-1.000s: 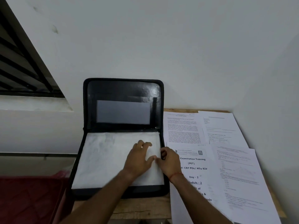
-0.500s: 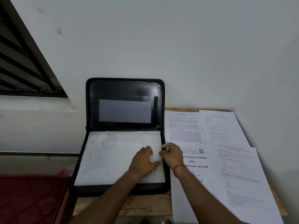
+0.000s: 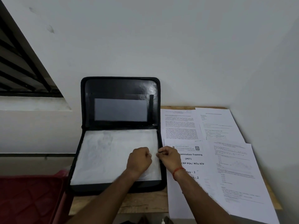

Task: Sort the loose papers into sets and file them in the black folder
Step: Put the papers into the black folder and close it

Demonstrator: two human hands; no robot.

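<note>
The black folder (image 3: 120, 88) lies open on the table, its lid leaning upright against the wall. Its lower half holds white translucent sleeves (image 3: 105, 156). My left hand (image 3: 139, 160) rests on the top sleeve near its right edge, fingers curled and pinching the sheet. My right hand (image 3: 169, 156) sits just beside it at the folder's right rim, thumb and fingers pinching the sleeve's edge. The loose papers lie to the right: a text page (image 3: 179, 123), a sparse form (image 3: 218, 123), a "PET Examination Training" cover page (image 3: 194, 159) partly under my right wrist, and a graph page (image 3: 236, 172).
The wooden table (image 3: 145, 202) ends just below the folder. A red quilted surface (image 3: 30, 199) lies lower left. White walls close in behind and on the right. A barred window (image 3: 21, 75) is at upper left.
My left hand has gone from flat on the sleeve to curled, pinching it. Both hands have shifted slightly up along the sleeve's right edge.
</note>
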